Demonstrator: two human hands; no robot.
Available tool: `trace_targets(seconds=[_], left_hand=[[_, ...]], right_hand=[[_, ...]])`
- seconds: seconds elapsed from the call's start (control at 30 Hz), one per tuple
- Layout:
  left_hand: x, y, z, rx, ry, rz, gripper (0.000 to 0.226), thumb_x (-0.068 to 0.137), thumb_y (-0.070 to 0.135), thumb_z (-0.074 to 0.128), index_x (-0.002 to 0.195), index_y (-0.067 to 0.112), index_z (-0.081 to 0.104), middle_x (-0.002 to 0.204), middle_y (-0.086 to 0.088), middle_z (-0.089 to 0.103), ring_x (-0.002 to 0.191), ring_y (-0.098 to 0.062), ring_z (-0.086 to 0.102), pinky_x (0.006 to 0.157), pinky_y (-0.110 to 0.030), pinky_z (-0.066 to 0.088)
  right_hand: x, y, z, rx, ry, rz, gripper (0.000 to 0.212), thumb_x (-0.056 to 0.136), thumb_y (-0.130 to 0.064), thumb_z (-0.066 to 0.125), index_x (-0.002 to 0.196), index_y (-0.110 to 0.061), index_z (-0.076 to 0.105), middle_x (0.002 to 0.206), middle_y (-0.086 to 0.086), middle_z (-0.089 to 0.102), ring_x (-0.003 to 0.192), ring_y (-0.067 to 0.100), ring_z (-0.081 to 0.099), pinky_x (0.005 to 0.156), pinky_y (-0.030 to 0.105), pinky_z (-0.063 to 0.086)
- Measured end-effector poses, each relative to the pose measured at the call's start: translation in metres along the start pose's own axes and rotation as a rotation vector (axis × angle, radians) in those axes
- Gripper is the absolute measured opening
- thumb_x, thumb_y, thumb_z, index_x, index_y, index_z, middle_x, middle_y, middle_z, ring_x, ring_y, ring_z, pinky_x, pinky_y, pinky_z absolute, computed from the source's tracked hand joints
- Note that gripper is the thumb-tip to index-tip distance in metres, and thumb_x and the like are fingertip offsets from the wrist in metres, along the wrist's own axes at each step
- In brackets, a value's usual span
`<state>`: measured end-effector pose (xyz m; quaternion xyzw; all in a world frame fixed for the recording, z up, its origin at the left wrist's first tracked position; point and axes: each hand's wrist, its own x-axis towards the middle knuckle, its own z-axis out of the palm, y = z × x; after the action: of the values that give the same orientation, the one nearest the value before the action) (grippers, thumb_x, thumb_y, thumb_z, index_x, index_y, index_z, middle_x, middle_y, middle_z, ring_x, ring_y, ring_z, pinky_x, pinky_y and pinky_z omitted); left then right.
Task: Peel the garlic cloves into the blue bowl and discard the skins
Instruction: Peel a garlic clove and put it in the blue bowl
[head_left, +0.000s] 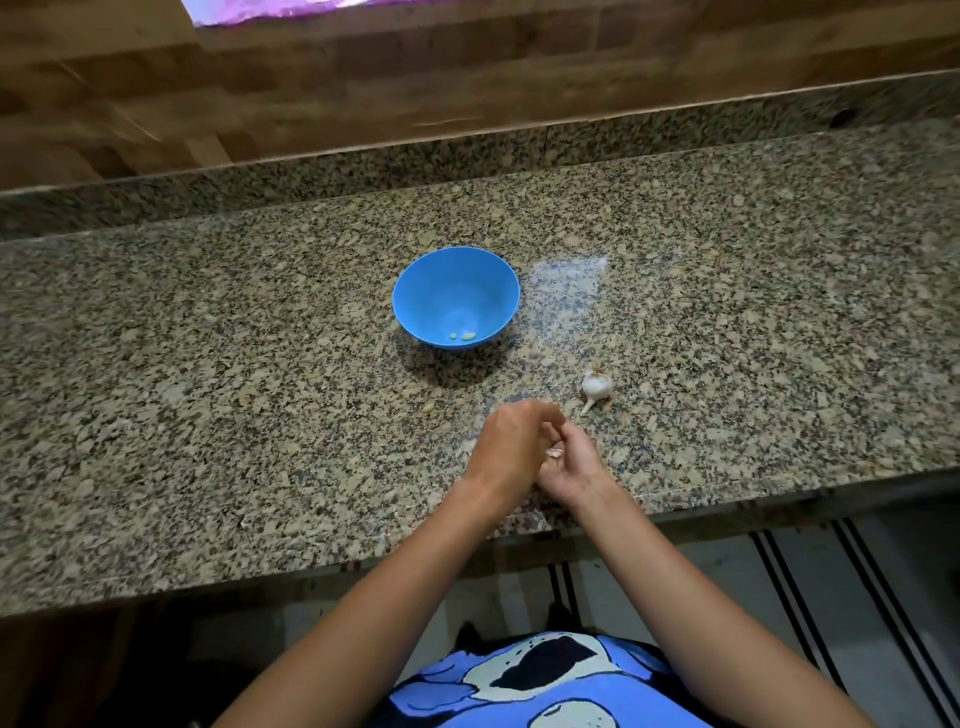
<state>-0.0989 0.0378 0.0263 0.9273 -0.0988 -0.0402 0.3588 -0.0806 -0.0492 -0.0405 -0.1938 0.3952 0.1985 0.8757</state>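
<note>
The countertop (260, 312) filling the middle of the frame is speckled granite, polished enough to carry a pale glossy reflection just right of the blue bowl (415, 296), which looks like smooth plastic with a soft sheen. Across the top of the frame the wall (311, 78) is faced in brown wood-look blocks, and right of centre the garlic bulb (596, 387) has a dry, papery white skin.

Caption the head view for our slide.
Left hand and right hand peel a garlic clove near the blue bowl and garlic bulb.
</note>
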Motion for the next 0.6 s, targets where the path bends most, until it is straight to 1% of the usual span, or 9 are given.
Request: trace_targets(seconds=[0.1, 0.17, 0.2, 0.23, 0.3, 0.37, 0.4, 0.47, 0.6], left_hand=[[0.006, -0.004, -0.004, -0.219, -0.112, -0.093, 0.032, 0.089, -0.003, 0.054, 0.103, 0.019, 0.071, 0.125, 0.003, 0.062, 0.114, -0.009, 0.057, 0.099, -0.028, 0.047], [0.009, -0.006, -0.016, -0.576, -0.218, -0.173, 0.051, 0.086, -0.014, 0.044, 0.11, 0.024, 0.067, 0.141, 0.005, 0.047, 0.129, -0.01, 0.044, 0.107, -0.034, 0.04], [0.01, -0.012, -0.021, -0.673, -0.189, -0.188, 0.055, 0.086, -0.015, 0.043, 0.115, 0.026, 0.064, 0.145, 0.004, 0.042, 0.131, -0.013, 0.043, 0.105, -0.035, 0.041], [0.008, -0.023, -0.025, -0.652, -0.112, -0.167, 0.052, 0.09, -0.01, 0.044, 0.122, 0.028, 0.058, 0.148, 0.004, 0.038, 0.132, -0.014, 0.042, 0.104, -0.034, 0.043], [-0.007, -0.058, -0.023, -0.207, -0.043, -0.079, 0.048, 0.099, 0.023, 0.044, 0.144, 0.031, 0.03, 0.157, 0.004, 0.015, 0.141, -0.01, 0.021, 0.112, -0.038, 0.029], [-0.028, -0.098, -0.01, 0.265, -0.222, -0.04, 0.078, 0.094, 0.059, 0.028, 0.149, 0.023, -0.014, 0.154, 0.001, -0.027, 0.142, -0.009, -0.017, 0.118, -0.037, -0.001], [-0.034, -0.112, -0.001, 0.403, -0.302, -0.03, 0.089, 0.09, 0.068, 0.021, 0.145, 0.016, -0.027, 0.149, -0.001, -0.038, 0.139, -0.011, -0.029, 0.118, -0.037, -0.008], [-0.033, -0.12, 0.014, 0.492, -0.352, 0.007, 0.095, 0.088, 0.074, 0.013, 0.14, 0.01, -0.033, 0.146, -0.005, -0.043, 0.137, -0.014, -0.035, 0.118, -0.038, -0.01], [0.007, -0.102, 0.037, 0.475, -0.284, 0.069, 0.091, 0.088, 0.074, 0.007, 0.143, 0.012, -0.03, 0.15, -0.004, -0.036, 0.14, -0.014, -0.029, 0.119, -0.039, -0.006]], right_hand=[[0.0, 0.002, 0.003, -0.017, -0.054, 0.008, 0.023, 0.088, -0.022, 0.056, 0.105, -0.007, 0.061, 0.096, 0.011, 0.062, 0.09, 0.018, 0.062, 0.09, 0.03, 0.049], [-0.005, 0.002, 0.006, 0.038, -0.073, 0.003, 0.021, 0.092, -0.017, 0.051, 0.106, -0.003, 0.059, 0.09, 0.014, 0.064, 0.073, 0.02, 0.066, 0.068, 0.029, 0.058], [-0.008, 0.0, 0.007, 0.078, -0.057, -0.011, 0.02, 0.095, -0.014, 0.046, 0.101, 0.0, 0.059, 0.088, 0.017, 0.064, 0.069, 0.022, 0.066, 0.061, 0.029, 0.058], [-0.012, -0.004, 0.006, 0.114, -0.029, -0.036, 0.023, 0.097, -0.013, 0.043, 0.095, 0.003, 0.06, 0.087, 0.02, 0.065, 0.071, 0.025, 0.067, 0.059, 0.031, 0.059], [-0.021, -0.015, 0.002, 0.157, 0.003, -0.114, 0.028, 0.097, -0.012, 0.043, 0.089, 0.006, 0.062, 0.082, 0.023, 0.067, 0.07, 0.028, 0.068, 0.063, 0.034, 0.059], [-0.027, -0.026, -0.007, 0.188, 0.025, -0.178, 0.025, 0.096, -0.011, 0.045, 0.09, 0.005, 0.063, 0.082, 0.022, 0.067, 0.066, 0.028, 0.07, 0.069, 0.035, 0.058], [-0.028, -0.031, -0.011, 0.199, 0.032, -0.204, 0.024, 0.095, -0.011, 0.045, 0.09, 0.005, 0.063, 0.082, 0.022, 0.067, 0.065, 0.027, 0.07, 0.071, 0.036, 0.057], [-0.031, -0.037, -0.018, 0.21, 0.053, -0.25, 0.023, 0.095, -0.011, 0.046, 0.089, 0.005, 0.063, 0.078, 0.021, 0.068, 0.063, 0.026, 0.07, 0.071, 0.036, 0.057], [-0.032, -0.042, -0.029, 0.181, 0.084, -0.314, 0.026, 0.096, -0.012, 0.044, 0.09, 0.006, 0.063, 0.076, 0.019, 0.069, 0.067, 0.026, 0.07, 0.072, 0.035, 0.057]])
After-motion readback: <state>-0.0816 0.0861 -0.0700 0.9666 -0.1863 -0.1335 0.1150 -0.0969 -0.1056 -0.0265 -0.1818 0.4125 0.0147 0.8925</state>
